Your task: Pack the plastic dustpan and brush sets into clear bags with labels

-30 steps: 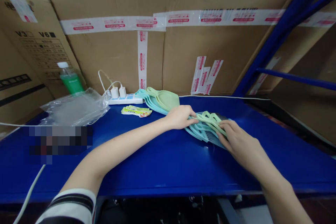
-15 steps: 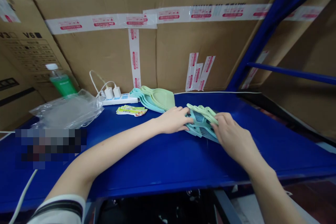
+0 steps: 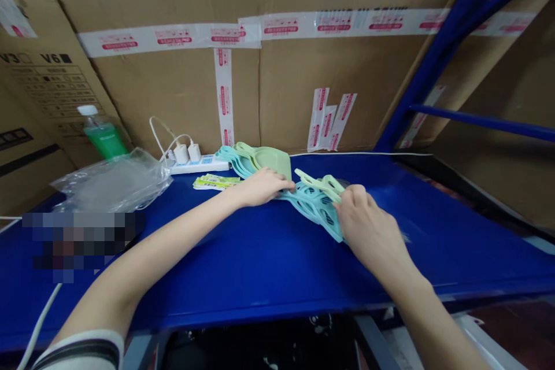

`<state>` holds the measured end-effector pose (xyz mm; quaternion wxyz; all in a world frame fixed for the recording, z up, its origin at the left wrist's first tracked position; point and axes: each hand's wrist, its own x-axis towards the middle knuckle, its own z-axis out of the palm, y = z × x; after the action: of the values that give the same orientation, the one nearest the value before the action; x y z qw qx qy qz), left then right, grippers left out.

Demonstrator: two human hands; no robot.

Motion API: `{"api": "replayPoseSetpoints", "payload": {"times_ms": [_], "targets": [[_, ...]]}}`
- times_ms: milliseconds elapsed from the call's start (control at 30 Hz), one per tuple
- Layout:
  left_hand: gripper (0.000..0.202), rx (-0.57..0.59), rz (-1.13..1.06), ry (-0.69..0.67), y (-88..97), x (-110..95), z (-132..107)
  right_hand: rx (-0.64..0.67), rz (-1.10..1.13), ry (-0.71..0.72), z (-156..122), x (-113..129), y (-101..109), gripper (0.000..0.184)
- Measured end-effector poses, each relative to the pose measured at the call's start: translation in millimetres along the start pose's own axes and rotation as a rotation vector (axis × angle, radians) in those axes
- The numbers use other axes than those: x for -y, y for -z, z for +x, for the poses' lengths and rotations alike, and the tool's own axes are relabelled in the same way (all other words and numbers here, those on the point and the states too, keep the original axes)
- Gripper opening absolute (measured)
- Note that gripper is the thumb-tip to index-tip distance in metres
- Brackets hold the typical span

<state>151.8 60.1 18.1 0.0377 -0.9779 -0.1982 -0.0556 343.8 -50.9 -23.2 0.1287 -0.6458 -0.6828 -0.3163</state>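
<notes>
left hand (image 3: 265, 186) pinches left end of blue slotted pieces (image 3: 309, 202), right hand (image 3: 368, 222) grips green handles (image 3: 319, 183) over them, likely so they stay together. all over surface (image 3: 243, 266), right of other stack (image 3: 274, 160).

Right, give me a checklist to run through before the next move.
1. Right hand on the light green handles: ok.
2. Left hand gripping the blue pieces firmly: cannot tell; it is at their left end.
3. Blue pieces squared up: not ok, they are fanned out.
4. Packets free of the left forearm: cannot tell, it overlaps them in view.
5. Bottle capped: ok.
</notes>
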Motion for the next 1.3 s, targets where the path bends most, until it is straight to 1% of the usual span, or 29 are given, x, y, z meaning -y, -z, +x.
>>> {"api": "replayPoseSetpoints", "payload": {"times_ms": [100,200,300,433,600,767,967,1067,1167,1300], "targets": [[0.026,-0.004,-0.143,-0.033,-2.1,6,-6,0.057,0.014,0.024,0,5,-1,0.027],[0.033,0.011,-0.260,-0.053,-4.3,12,-12,0.094,0.054,0.054,-1,7,-4,0.023],[0.043,0.017,-0.295,-0.063,-6.1,15,-18,0.060,0.107,0.092,-2,7,-8,0.026],[0.050,0.023,-0.279,-0.057,-8.0,16,-23,-0.022,0.199,0.148,-5,7,-12,0.038],[0.040,-0.039,-0.280,-0.050,-9.4,13,-26,-0.038,0.261,0.189,-4,5,-15,0.049],[0.023,-0.146,-0.378,-0.044,-16.3,15,-26,-0.023,0.303,0.224,5,-3,-22,0.051],[0.014,-0.226,-0.475,0.034,-29.2,14,-22,0.047,0.319,0.242,11,-11,-25,0.049],[0.010,-0.269,-0.505,0.091,-35.1,9,-20,0.046,0.315,0.221,10,-11,-25,0.054],[0.012,-0.306,-0.533,0.142,-41.0,2,-18,0.024,0.338,0.220,9,-14,-26,0.058],[0.020,-0.323,-0.556,0.161,-45.4,-7,-16,0.014,0.420,0.207,5,-22,-29,0.054]]}}
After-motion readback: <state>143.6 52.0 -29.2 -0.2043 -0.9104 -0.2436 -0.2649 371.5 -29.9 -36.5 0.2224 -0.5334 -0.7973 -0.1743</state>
